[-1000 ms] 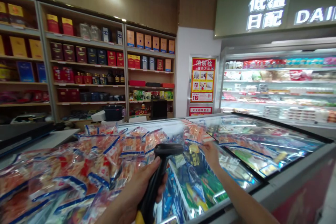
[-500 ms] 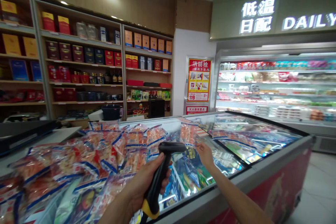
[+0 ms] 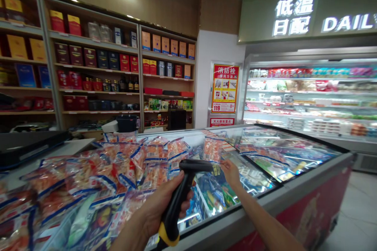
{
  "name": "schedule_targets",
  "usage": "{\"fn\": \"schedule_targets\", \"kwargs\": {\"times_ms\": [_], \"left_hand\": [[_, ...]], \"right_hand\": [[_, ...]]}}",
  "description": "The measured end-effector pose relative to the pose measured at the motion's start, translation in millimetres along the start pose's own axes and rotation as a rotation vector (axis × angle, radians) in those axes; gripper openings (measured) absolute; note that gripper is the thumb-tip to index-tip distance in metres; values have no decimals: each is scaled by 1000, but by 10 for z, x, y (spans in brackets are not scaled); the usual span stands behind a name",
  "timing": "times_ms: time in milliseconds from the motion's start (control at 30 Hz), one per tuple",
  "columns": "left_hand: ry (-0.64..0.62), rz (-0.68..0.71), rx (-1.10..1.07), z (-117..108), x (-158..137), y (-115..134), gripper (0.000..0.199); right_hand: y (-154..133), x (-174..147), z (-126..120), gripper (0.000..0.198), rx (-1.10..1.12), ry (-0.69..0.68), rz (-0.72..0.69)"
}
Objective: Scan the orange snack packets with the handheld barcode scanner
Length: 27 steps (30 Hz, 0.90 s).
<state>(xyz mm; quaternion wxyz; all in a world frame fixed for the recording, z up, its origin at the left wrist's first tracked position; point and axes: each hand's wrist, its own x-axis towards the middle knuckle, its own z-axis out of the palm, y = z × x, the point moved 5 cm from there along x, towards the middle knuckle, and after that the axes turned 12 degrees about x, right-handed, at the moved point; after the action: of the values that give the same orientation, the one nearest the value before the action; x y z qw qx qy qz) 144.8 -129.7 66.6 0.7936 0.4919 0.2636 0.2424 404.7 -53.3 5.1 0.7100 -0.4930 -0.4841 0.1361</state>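
My left hand (image 3: 157, 206) is wrapped round the grip of a black barcode scanner (image 3: 181, 194) with a yellow band at its foot. The scanner's head points to the right, just below a clear packet (image 3: 212, 148) of orange-pink food. The fingertips of my right hand (image 3: 231, 172) are pinched together at the lower right corner of that packet. More packets (image 3: 154, 151) of the same look, with blue edges and barcode labels, lie heaped to the left of the scanner.
A chest freezer (image 3: 271, 204) with a glass top (image 3: 259, 182) runs to the right, frozen goods showing through. At far left sits a black device (image 3: 32, 147). Shelves (image 3: 97, 70) of boxes stand behind. A lit chiller (image 3: 306, 113) is at the back right.
The view has shifted slightly, so the shelves and packets sit a little further right. Both hands hold nearly the same pose, with the scanner and packet close together.
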Motion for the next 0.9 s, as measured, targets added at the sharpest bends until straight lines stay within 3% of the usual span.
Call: {"fn": "schedule_targets", "kwargs": {"times_ms": [367, 500, 600, 733, 800, 900], "left_hand": [[119, 67, 48, -129, -59, 85, 33], [156, 52, 109, -188, -154, 102, 33], [175, 48, 128, -210, -183, 91, 33], [197, 45, 137, -198, -158, 91, 32], [202, 42, 142, -175, -141, 98, 33], [208, 20, 144, -152, -128, 96, 35]], "right_hand": [[83, -60, 21, 16, -19, -23, 69], [108, -67, -57, 10, -285, -49, 118], [-44, -17, -92, 22, -557, -35, -27], [-199, -38, 206, 37, -807, -287, -310], [-95, -83, 335, 39, -909, -405, -267], [120, -110, 372, 43, -937, -459, -140]]}}
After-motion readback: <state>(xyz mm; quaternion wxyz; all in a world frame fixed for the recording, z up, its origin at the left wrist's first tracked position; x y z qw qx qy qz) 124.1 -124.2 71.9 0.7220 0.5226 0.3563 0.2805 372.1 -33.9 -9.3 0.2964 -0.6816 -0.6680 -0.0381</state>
